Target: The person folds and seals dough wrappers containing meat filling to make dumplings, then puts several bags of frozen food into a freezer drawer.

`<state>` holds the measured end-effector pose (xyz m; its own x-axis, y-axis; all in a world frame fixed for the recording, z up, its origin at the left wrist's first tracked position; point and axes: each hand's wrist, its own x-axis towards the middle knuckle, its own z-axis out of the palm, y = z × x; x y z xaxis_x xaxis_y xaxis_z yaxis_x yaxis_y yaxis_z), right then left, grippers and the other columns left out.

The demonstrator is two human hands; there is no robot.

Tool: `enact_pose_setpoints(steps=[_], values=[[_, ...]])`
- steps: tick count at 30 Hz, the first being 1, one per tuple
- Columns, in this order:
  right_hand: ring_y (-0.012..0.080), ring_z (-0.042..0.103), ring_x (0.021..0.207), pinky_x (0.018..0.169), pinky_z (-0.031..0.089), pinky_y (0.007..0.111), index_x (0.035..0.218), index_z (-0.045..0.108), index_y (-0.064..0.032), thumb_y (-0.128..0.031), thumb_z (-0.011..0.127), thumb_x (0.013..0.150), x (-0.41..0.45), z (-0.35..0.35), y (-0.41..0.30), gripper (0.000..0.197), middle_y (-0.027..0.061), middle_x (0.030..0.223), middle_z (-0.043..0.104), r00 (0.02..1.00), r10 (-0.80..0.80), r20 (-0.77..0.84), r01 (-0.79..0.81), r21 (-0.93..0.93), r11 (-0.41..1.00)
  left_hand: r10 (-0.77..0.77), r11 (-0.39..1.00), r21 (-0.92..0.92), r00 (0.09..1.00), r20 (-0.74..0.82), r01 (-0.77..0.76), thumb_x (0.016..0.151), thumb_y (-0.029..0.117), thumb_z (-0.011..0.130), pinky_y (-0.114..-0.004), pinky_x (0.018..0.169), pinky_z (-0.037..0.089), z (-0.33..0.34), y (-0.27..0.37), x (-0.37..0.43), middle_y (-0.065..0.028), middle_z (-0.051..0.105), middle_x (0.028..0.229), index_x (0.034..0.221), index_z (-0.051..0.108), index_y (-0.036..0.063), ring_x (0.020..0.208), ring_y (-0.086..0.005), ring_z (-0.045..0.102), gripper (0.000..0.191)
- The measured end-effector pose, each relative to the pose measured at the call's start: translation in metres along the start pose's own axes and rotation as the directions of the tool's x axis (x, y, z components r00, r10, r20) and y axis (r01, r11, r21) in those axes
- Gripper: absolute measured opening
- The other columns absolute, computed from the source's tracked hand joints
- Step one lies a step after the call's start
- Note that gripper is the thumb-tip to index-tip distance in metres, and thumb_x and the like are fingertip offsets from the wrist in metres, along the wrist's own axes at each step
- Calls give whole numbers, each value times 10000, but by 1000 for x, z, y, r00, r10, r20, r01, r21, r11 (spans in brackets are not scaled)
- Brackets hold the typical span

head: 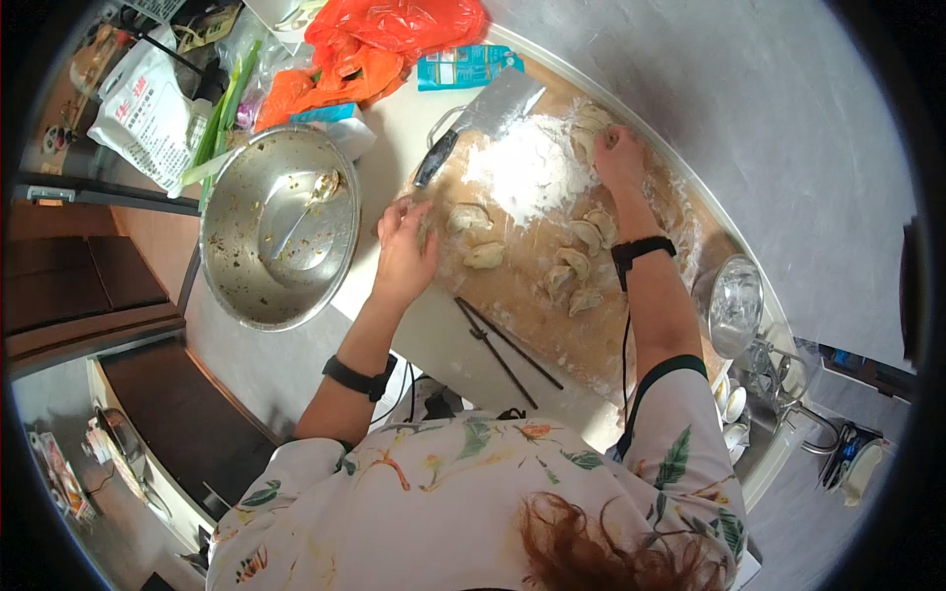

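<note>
My right hand (619,156) is at the far right of a floured wooden board (532,325), its fingers at some dumplings (589,125); whether it grips one is hidden. My left hand (406,247) rests at the board's left edge, fingers slightly spread, with nothing visible in it. Near it lie two dumplings (484,255), one above the other. Several more dumplings (573,266) sit at the middle right of the board. A heap of white flour (528,170) lies between my hands. Beyond it is a cleaver (499,103) with a black handle.
A large steel bowl (281,229) holding a spoon (303,210) stands at left. Two dark chopsticks (510,354) lie near the board's front. A glass bowl (734,306) stands at right beside the sink (761,428). Red plastic bags (392,29) and a blue packet (465,68) lie at the back.
</note>
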<state>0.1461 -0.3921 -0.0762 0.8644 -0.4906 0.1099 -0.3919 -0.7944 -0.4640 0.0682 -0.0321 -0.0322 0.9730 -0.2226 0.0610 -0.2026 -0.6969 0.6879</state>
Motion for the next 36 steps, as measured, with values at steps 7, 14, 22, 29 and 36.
enact_pose_setpoints(steps=[7,14,22,29,36], values=[[314,561,1059,912,430,393,1201,532,-30,-381,561,832,65,4,26,511,182,1161,583,981,-72,178,31,221,975,102,992,-72,994,32,-100,774,23,603,-397,993,366,3,32,0,-176,418,1271,1187,541,90,1188,-346,416,424],[280,593,1017,860,461,367,1110,593,-8,-415,661,713,92,1,14,573,167,1094,622,913,67,403,-78,10,997,141,972,-198,987,82,-123,795,1,591,-371,966,403,16,50,0,-177,390,1292,1168,549,68,1177,-329,447,381],[225,617,762,668,485,342,927,625,25,-283,664,709,67,-6,24,378,115,847,650,972,92,216,-161,330,930,188,956,-244,979,74,-165,785,-23,596,-355,979,381,18,55,5,-174,398,1283,1164,550,65,1164,-321,454,391],[154,575,682,569,462,300,957,623,-38,-168,588,802,32,-19,52,205,56,832,614,906,92,413,-413,816,406,221,951,-242,971,88,-195,793,-19,584,-337,899,437,18,67,9,-173,396,1286,1160,554,69,1145,-294,469,379],[175,573,724,598,482,312,987,592,-39,-164,575,817,12,-30,76,212,48,886,588,825,252,507,-561,791,245,192,925,-361,965,178,-117,798,3,571,-305,740,465,24,87,19,-170,384,1300,1169,552,89,1135,-293,471,381]])
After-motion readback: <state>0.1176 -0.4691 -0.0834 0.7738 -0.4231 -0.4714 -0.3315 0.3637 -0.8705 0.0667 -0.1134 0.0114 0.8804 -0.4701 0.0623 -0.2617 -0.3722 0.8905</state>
